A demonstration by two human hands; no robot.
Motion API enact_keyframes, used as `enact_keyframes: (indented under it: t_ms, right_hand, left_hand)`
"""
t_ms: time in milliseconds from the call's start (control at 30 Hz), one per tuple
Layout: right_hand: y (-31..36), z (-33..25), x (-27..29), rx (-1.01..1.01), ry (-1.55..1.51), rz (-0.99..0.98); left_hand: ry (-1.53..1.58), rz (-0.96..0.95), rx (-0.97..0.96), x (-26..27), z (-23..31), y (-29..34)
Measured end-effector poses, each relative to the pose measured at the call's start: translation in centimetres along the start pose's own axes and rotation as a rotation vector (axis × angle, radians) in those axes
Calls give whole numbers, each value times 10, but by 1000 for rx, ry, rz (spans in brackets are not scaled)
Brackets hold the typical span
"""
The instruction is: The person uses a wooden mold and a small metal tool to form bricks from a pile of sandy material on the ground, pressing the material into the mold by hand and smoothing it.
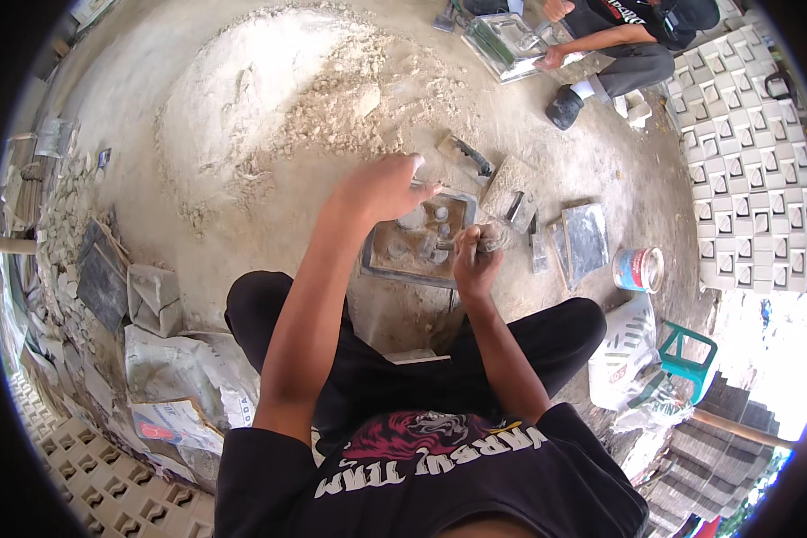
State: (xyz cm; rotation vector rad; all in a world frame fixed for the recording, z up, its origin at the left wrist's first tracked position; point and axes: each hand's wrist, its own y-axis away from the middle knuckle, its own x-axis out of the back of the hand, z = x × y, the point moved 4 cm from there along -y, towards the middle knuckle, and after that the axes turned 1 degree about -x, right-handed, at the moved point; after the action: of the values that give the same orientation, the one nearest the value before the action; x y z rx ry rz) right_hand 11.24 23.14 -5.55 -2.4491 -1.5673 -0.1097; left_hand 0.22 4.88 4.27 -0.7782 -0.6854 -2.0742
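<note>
On the ground before me lies a square dark-framed mould [464, 282] with greyish powder and several round raised shapes inside. My left hand [381, 190] hangs over its far left part, fingers stretched out and apart, holding nothing I can see. Closed at the mould's right side is my right hand [477, 262], wrapped round a short-handled tool [443, 245]. The tool's narrow end points left over the mould; its exact kind is hard to make out. My left forearm and hand cover the mould's upper left corner.
A wide heap of pale powder [269, 99] spreads beyond the mould. To the right lie a plate with a dark handle [466, 157], a dark slab [585, 242] and a tin [638, 269]. Stacked pale blocks [744, 161] line the right. A co-worker [632, 45] handles another mould [511, 45].
</note>
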Motion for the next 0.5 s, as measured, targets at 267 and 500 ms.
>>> enact_keyframes:
  t_ms: [267,500]
  right_hand:
    - [-30,5,-11,23,17,91]
    - [-47,-3,-16,15,-165,124]
  left_hand:
    - [25,31,-40,-4,-3,-8]
    - [52,-20,1,-9,-5,-18]
